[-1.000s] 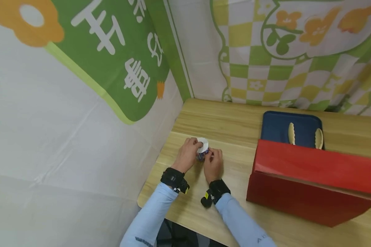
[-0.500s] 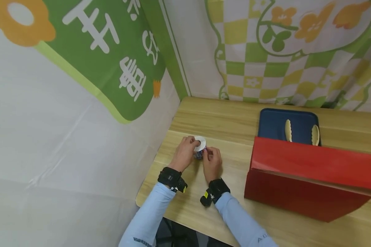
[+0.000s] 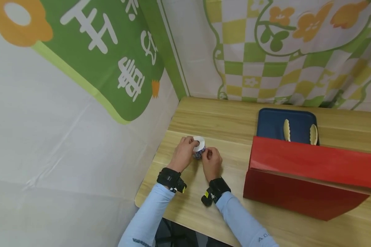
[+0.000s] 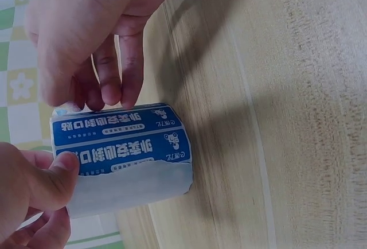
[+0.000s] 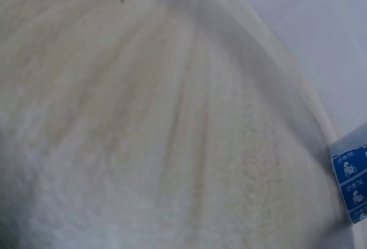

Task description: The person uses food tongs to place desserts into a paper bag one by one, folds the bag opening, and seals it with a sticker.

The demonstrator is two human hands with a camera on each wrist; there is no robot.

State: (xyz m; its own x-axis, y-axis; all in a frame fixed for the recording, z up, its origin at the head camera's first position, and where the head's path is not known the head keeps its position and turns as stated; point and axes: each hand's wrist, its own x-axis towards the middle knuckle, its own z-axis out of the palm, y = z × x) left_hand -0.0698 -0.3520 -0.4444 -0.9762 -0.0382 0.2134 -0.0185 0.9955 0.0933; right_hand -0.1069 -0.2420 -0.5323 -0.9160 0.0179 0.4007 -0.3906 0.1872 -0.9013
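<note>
A roll of stickers (image 3: 200,154) stands on end on the wooden table, its white ring-shaped face upward. In the left wrist view, blue labels with white writing (image 4: 114,134) wrap its side, beside a bare white backing strip (image 4: 135,186). My left hand (image 3: 181,155) grips the roll from the left, thumb at the core opening and fingertips against the side. On the right, my right hand (image 3: 212,164) pinches at the roll's edge, its thumb (image 4: 64,171) over the end of a label. The right wrist view catches only part of the roll (image 5: 352,183); the hand is hidden there.
A large red box (image 3: 306,175) stands on the table (image 3: 222,123) to the right. Behind it lies a blue tray (image 3: 270,123) with beige scalloped tong-like ends (image 3: 287,130). A white cloth wall (image 3: 65,147) rises on the left, and a checkered curtain (image 3: 269,68) hangs behind.
The head view has shifted a little, so the whole scene sits slightly further left. Both hands stay at the roll, with only small finger movement.
</note>
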